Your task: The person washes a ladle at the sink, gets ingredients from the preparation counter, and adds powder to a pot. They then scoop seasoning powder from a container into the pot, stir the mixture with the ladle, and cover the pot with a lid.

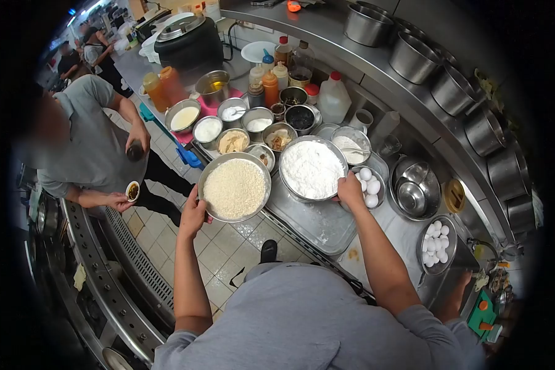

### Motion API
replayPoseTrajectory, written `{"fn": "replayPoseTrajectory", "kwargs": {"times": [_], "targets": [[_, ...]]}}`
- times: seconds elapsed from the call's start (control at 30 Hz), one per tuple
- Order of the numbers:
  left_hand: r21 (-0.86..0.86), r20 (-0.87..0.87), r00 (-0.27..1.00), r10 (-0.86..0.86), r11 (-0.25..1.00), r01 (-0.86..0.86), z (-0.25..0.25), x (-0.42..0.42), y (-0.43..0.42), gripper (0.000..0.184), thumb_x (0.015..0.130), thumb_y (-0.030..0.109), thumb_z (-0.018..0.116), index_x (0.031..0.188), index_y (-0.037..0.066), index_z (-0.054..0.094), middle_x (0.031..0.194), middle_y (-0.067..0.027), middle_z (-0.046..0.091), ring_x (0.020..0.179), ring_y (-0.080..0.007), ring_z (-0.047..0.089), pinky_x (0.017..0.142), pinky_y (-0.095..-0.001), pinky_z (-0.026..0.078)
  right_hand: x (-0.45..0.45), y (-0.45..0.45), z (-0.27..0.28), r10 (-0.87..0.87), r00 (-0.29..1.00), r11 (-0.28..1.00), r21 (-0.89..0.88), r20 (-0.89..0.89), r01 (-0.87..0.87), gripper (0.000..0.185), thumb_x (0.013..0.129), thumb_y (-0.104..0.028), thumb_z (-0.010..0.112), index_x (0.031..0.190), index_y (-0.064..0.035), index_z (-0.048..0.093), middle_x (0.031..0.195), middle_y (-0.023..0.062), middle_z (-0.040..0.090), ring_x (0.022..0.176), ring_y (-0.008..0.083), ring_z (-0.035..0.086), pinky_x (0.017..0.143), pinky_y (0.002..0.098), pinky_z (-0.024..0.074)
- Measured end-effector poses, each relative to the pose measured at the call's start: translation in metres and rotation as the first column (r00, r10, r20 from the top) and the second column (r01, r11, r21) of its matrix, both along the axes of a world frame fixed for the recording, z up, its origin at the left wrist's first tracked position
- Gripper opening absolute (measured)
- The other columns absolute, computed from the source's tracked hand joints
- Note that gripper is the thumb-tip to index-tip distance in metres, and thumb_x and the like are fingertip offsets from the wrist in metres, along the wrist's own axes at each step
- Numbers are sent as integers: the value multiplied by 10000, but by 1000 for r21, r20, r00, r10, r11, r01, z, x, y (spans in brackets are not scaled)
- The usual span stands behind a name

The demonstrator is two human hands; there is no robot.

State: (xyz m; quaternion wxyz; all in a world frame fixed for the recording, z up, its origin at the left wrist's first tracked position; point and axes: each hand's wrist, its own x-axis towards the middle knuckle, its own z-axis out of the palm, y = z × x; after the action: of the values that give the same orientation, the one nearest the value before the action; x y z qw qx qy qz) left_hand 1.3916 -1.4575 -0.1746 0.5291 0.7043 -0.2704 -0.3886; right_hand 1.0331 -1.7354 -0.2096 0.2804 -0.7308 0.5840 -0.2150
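My left hand (pixel 193 213) grips the rim of a metal bowl of pale crumbs (pixel 236 186), its thumb on the near-left edge. The bowl is held out over the floor beside the counter. On the other side, my right hand (pixel 350 190) is closed on the right edge of a metal bowl of white powder (pixel 312 168), which is over a metal tray (pixel 317 222). Whether this bowl rests on the tray or is lifted, I cannot tell. Just right of it sits a bowl of white eggs (pixel 370 185), close to my right hand.
Small bowls of powders and seasonings (pixel 233 142) crowd the counter behind. Sauce bottles (pixel 269 86) and a plastic jug (pixel 335 98) stand farther back. Right are nested metal bowls (pixel 415 188) and more eggs (pixel 436 243). At left a person (pixel 98 135) holds a small cup (pixel 132 191).
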Motion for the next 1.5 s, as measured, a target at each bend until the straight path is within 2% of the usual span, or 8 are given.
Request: {"fn": "replayPoseTrajectory", "kwargs": {"times": [0.23,0.5,0.7,0.87,1.07,1.2,1.3,1.5], "targets": [[31,38,999,-12,999,11,7,-6,-5,569,890,57,421,1453,66,340,773,-73,588,484,-118,534,453,-261,470,-1,-3,68,-125,953,938,345,277,23,420,875,-96,451,1236,118,458,1128,298,588,882,411,670,548,417,616],[-39,2,961,-277,960,277,5,-46,-95,610,866,65,474,1462,85,344,833,-79,606,524,-118,545,470,-267,484,-26,-49,114,-127,901,969,247,415,23,396,895,-113,434,1198,139,471,1054,296,611,845,329,695,470,369,582],[-34,-93,903,-420,908,419,-11,-97,-163,607,885,65,470,1474,92,328,903,-107,612,535,-137,575,473,-283,509,-24,-24,117,-135,969,991,5,205,137,380,893,-142,450,1148,134,504,920,246,667,557,279,678,471,361,552],[-18,-47,896,-442,897,442,-35,-111,-180,560,916,69,456,1462,93,337,905,-92,618,539,-124,577,476,-265,523,-18,9,81,-209,978,977,-43,-21,208,386,851,-190,488,1131,69,552,1018,312,634,1008,468,595,893,503,452],[-7,-313,862,-398,909,417,-56,-106,-186,357,979,144,469,1332,95,458,1039,-76,624,659,-152,639,555,-271,562,-9,32,19,-285,942,958,40,179,283,347,867,-196,507,1067,84,556,1053,324,597,995,448,586,908,511,450],[-54,-438,816,-378,917,395,-62,-95,-170,564,958,187,513,1476,97,308,1251,-125,518,711,-204,654,642,-336,590,-5,45,21,-154,958,982,-143,-241,122,342,871,-192,526,1081,76,556,1033,313,594,988,421,581,905,487,462],[-33,-437,844,-310,944,329,-58,-108,-146,551,949,234,534,1457,113,358,1264,-129,502,692,-210,630,618,-305,558,-13,51,23,-355,880,916,303,314,262,423,933,-238,551,1187,98,512,980,255,653,658,314,703,476,353,574],[-113,-311,791,-528,846,520,-111,-122,-76,246,957,347,553,1073,136,601,620,49,422,425,-78,336,377,-238,266,-101,181,26,-428,630,900,372,648,229,531,972,-422,520,1197,58,506,892,169,655,648,224,669,503,315,546]]}}
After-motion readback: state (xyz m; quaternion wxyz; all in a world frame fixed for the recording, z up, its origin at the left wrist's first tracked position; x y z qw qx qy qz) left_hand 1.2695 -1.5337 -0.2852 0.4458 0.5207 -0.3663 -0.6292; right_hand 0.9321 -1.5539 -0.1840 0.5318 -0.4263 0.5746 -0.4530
